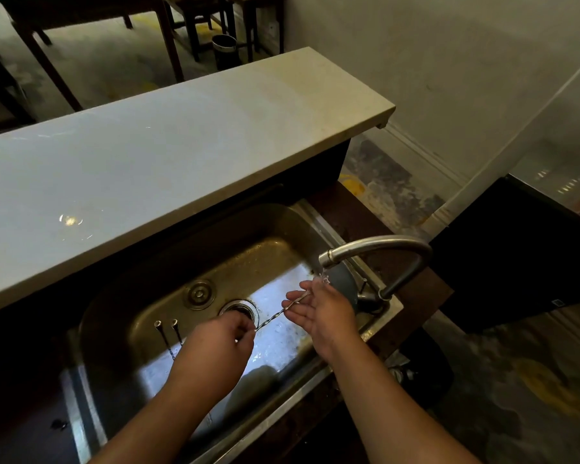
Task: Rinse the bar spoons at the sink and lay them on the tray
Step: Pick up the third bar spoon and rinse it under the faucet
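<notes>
Head view, sink: the stainless sink (121,296) lies below the far stone tabletop (181,145). Its faucet (375,244) arches in from the right, and a thin stream of water (323,279) falls from the spout.
Head view, left hand: the left hand (221,339) is over the drain (240,309), knuckles up, fingers curled. It pinches the near end of the bar spoon (275,316).
Head view, right hand: the right hand (325,311) is under the spout, palm turned up, fingers straight and relaxed. The spoon's far end lies across them in the stream. I cannot tell whether the thumb bears on it.
Head view, spoon in hand: the twisted stem is slung between the two hands, above the basin floor, its far end higher.
Head view, waiting spoons: two more bar spoons (158,326) lean against the near left wall of the basin, ends up, well apart from the water.
Head view, tray: not in view.
Step judged: rinsing the first spoon; no spoon can be seen laid down.
Method advised: keep the pinch firm, since wet twisted metal is likely to slip. Roll the stem between the fingertips so the water reaches every groove. Draw the whole length through the stream, and keep both ends above the drain opening.
Risk: a loosened pinch could drop the spoon onto the drain.
</notes>
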The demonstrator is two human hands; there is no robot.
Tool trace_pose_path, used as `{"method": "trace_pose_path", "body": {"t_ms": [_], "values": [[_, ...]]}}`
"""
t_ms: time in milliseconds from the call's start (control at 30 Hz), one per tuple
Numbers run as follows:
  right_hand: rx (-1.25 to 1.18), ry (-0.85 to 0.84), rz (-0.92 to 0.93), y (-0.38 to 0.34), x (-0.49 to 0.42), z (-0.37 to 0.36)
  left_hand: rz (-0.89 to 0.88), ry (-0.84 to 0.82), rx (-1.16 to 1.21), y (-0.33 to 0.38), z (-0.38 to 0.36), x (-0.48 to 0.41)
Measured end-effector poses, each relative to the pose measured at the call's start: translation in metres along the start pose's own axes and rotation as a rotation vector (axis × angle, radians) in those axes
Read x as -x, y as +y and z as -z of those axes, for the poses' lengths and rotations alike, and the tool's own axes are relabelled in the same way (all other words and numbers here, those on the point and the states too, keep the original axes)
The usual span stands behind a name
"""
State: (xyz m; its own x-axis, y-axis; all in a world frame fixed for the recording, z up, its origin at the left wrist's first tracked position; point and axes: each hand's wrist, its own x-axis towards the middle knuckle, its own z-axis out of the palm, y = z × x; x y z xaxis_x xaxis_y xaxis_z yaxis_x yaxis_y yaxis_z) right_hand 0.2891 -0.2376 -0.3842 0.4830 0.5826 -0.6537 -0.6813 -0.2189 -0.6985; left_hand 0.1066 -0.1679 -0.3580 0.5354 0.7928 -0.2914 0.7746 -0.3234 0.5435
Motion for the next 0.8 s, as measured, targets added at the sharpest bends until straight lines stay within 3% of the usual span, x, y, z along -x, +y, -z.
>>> {"method": "trace_pose_path", "body": {"t_ms": [800], "values": [[0.055,-0.043,-0.008,0.0016,0.0033,0.0103,0.017,-0.054,0.019,-0.0033,-0.0097,0.0072]]}}
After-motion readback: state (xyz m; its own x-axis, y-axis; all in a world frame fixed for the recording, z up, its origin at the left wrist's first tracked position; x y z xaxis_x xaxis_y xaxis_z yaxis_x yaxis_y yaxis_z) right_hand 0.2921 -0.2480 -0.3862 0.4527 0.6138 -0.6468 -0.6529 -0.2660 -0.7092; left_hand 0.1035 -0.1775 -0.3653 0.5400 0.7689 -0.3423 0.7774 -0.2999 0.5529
